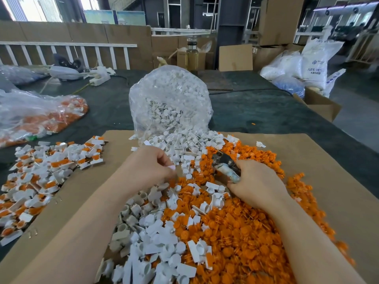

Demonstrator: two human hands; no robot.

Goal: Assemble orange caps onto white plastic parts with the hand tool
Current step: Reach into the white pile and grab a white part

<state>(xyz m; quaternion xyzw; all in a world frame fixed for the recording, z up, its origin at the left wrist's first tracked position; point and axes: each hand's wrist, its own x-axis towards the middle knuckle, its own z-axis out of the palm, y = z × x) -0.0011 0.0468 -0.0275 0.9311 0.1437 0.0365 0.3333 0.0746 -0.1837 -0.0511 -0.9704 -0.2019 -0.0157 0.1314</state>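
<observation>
Loose orange caps (242, 228) are heaped on the right of a cardboard sheet (338, 181), with loose white plastic parts (155, 232) piled beside them toward the middle. My right hand (256, 185) grips the metal hand tool (224, 163), whose jaws point up and left over the caps. My left hand (151, 167) has curled fingers and pinches a small white part at its fingertips, a little left of the tool. Finished white parts with orange caps (43, 177) lie in a heap at the left.
A clear bag of white parts (170, 103) stands open behind the piles. Another bag of orange-and-white pieces (39, 113) lies at far left. On the dark table beyond are a power strip (100, 75) and a bottle (191, 54); cardboard boxes (320, 103) and white sacks stand at right.
</observation>
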